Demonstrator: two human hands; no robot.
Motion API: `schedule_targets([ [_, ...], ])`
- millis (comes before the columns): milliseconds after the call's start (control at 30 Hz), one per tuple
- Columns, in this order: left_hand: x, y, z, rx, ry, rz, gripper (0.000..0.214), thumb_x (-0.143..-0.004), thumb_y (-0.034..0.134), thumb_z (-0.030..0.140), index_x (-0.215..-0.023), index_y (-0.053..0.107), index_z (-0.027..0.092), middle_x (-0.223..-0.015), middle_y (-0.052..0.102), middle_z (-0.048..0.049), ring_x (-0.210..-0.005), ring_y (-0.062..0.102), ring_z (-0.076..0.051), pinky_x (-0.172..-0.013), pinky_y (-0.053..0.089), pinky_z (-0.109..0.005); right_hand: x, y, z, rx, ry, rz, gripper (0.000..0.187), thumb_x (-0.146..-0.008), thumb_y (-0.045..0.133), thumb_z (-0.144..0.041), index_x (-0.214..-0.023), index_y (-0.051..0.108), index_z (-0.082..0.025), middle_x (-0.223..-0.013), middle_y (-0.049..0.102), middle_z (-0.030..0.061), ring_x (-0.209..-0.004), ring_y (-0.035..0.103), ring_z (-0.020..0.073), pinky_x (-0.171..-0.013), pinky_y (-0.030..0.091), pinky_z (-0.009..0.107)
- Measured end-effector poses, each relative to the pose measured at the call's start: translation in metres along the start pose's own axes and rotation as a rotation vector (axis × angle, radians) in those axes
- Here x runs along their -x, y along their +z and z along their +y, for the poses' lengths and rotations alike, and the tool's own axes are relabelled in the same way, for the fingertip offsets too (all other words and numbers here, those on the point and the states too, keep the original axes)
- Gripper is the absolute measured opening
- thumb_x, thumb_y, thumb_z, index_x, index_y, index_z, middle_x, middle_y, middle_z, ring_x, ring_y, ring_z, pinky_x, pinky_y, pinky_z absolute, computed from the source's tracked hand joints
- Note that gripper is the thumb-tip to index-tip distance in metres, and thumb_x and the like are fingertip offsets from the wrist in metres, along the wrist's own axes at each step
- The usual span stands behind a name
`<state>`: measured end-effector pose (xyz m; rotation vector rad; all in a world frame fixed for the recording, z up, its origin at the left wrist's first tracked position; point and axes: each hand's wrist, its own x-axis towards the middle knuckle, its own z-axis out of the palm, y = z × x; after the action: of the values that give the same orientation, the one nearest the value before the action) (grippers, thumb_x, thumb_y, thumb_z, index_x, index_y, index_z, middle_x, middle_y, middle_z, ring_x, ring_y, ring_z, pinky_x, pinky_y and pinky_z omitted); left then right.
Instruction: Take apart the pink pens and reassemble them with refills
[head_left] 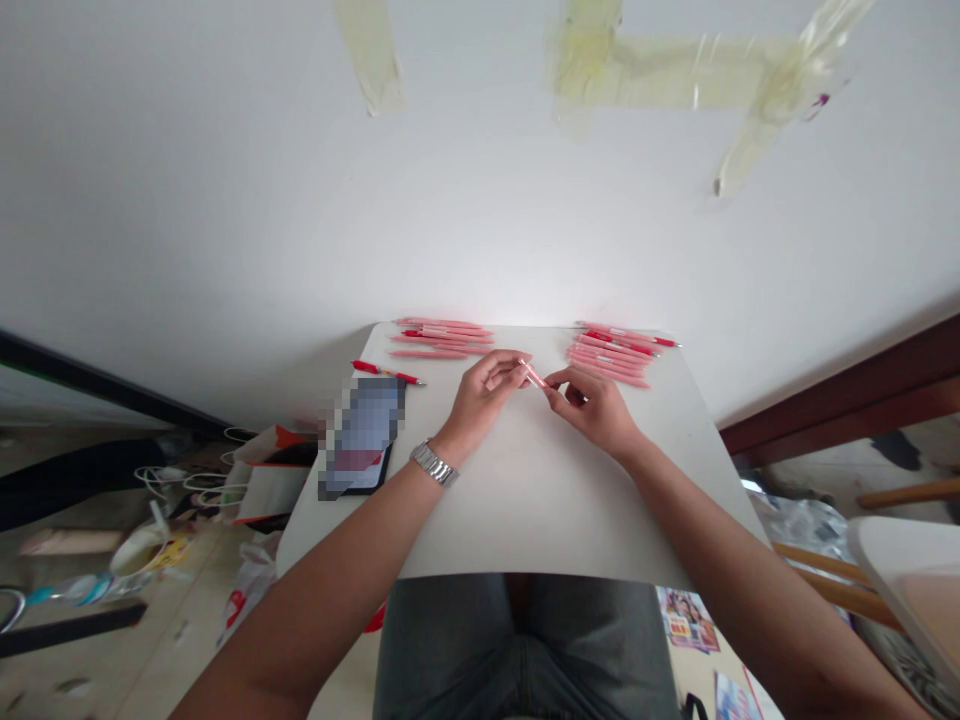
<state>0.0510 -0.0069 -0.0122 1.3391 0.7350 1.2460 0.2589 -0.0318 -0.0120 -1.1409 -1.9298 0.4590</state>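
Observation:
Over the middle of the white table, a slim pink pen (533, 374) is held between both hands. My left hand (486, 388), with a metal watch (434, 464) at its wrist, pinches the upper left end. At the lower right end, the fingertips of my right hand (590, 405) are closed on the same pen. Beyond my left hand lies a row of pink and red pens (442, 338). A second bunch of pink and red pens (611, 355) rests behind my right hand. The fingers partly cover the held pen.
A red pen (388, 373) lies above a phone (365, 435) with a blurred screen, at the table's left. The white table (525, 520) meets a wall bearing yellowed tape (675, 75). Paper bags (274, 470) stand on the left floor; a white chair (907, 580) is at right.

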Motion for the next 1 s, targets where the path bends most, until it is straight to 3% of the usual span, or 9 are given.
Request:
schedule_targets([
  [367, -0.002, 0.0, -0.007, 0.056, -0.03, 0.057, 0.03, -0.09, 0.079, 0.042, -0.108, 0.073, 0.019, -0.107, 0.073, -0.0069, -0.102, 0.07, -0.019, -0.096, 0.062, -0.038, -0.001, -0.005, 0.0, 0.194, -0.12, 0.048, 0.019, -0.1, 0.065, -0.031, -0.117, 0.067, -0.024, -0.095, 0.07, 0.0046, -0.069, 0.058, 0.016, -0.065, 0.047, 0.031],
  [533, 0.0, 0.002, -0.008, 0.085, -0.056, 0.067, 0.028, -0.088, 0.08, 0.041, -0.105, 0.072, 0.019, -0.107, 0.072, -0.0058, -0.102, 0.07, -0.018, -0.098, 0.062, -0.04, -0.002, -0.006, 0.004, 0.258, -0.191, 0.048, 0.013, -0.1, 0.065, -0.03, -0.112, 0.068, -0.024, -0.098, 0.072, 0.007, -0.089, 0.065, 0.0232, -0.078, 0.052, 0.036],
  [667, 0.0, 0.003, -0.007, 0.082, -0.065, 0.052, 0.029, -0.088, 0.08, 0.041, -0.103, 0.07, 0.019, -0.106, 0.071, -0.0055, -0.105, 0.069, -0.019, -0.098, 0.061, -0.04, -0.003, -0.006, 0.007, 0.327, -0.22, 0.055, 0.009, -0.102, 0.063, -0.028, -0.107, 0.07, -0.024, -0.097, 0.073, 0.0071, -0.091, 0.062, 0.0253, -0.082, 0.05, 0.04],
  [1000, -0.007, -0.012, -0.018, -0.229, -0.009, 0.11, 0.029, -0.091, 0.073, 0.042, -0.108, 0.066, 0.019, -0.105, 0.072, -0.0079, -0.1, 0.072, -0.02, -0.091, 0.057, -0.035, -0.007, -0.017, 0.024, 0.414, -0.089, 0.155, 0.016, -0.103, 0.058, -0.031, -0.11, 0.072, -0.026, -0.109, 0.076, 0.0076, -0.107, 0.062, 0.0303, -0.097, 0.048, 0.048],
])
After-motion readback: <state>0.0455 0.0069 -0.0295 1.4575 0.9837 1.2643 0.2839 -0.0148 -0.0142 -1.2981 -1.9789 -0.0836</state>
